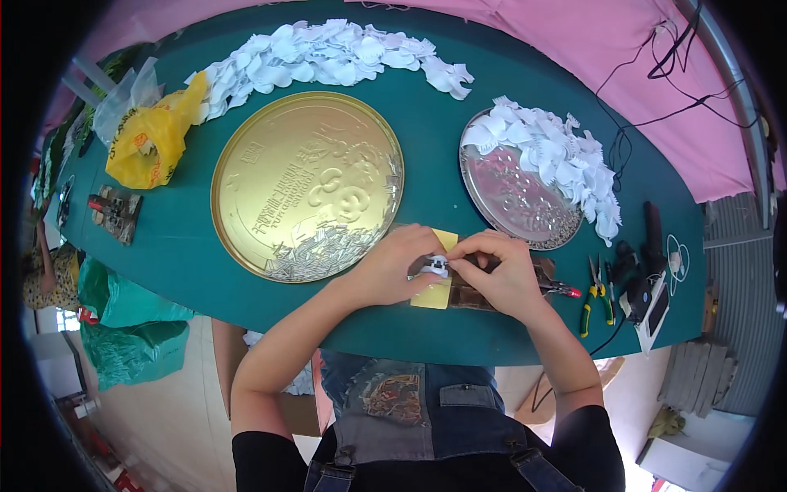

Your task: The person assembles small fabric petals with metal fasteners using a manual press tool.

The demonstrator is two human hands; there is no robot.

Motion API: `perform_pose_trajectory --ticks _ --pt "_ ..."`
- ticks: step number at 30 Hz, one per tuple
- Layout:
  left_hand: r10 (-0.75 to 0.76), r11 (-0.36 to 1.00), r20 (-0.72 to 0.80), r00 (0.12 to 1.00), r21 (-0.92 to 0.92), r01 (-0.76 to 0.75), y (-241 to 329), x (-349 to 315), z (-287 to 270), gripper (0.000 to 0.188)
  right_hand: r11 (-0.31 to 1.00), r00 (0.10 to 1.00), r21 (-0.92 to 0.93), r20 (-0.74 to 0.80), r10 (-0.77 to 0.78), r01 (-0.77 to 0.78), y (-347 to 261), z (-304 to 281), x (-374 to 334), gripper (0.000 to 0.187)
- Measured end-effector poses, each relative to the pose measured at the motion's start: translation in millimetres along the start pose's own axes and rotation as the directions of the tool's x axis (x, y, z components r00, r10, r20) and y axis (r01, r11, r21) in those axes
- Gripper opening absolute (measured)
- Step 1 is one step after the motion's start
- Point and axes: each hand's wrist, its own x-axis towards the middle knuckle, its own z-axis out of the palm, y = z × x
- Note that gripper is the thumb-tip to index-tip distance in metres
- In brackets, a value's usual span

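Near the table's front edge, my left hand [384, 269] is closed on a small white plastic piece [434, 267] with a dark part in its middle. My right hand [498, 272] meets it from the other side, thumb and forefinger pinched at the edge of the piece. Whatever lies between those fingertips is too small to make out. Under both hands lie a yellow strip [430, 296] and a brown wrapped block [474, 298]. To the left, a round gold tray [287, 176] carries many short metal pieces [328, 248] along its near rim.
A round silver tray [502, 180] holds white pieces [557, 156] and small metal bits. More white pieces [320, 57] are heaped at the back. Pliers [587, 305], a red-tipped tool [564, 289] and a black device [638, 295] lie right; a yellow bag [147, 149] sits left.
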Motion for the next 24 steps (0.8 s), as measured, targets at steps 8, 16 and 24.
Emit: perform_pose_trajectory --ticks 8,16,24 --pt "-0.017 1.000 -0.038 0.999 0.008 0.017 1 -6 6 0.031 0.999 0.999 -0.039 0.026 -0.022 0.023 -14 6 -2 0.015" --pt "-0.018 1.000 -0.014 1.000 0.019 0.018 0 -5 2 0.030 0.990 0.997 -0.136 0.059 -0.041 0.048 -21 10 -3 0.007" --pt "-0.011 0.999 -0.037 0.999 0.031 0.012 1 -5 4 0.029 0.959 0.983 -0.220 -0.018 -0.185 0.176 -10 17 -12 0.011"
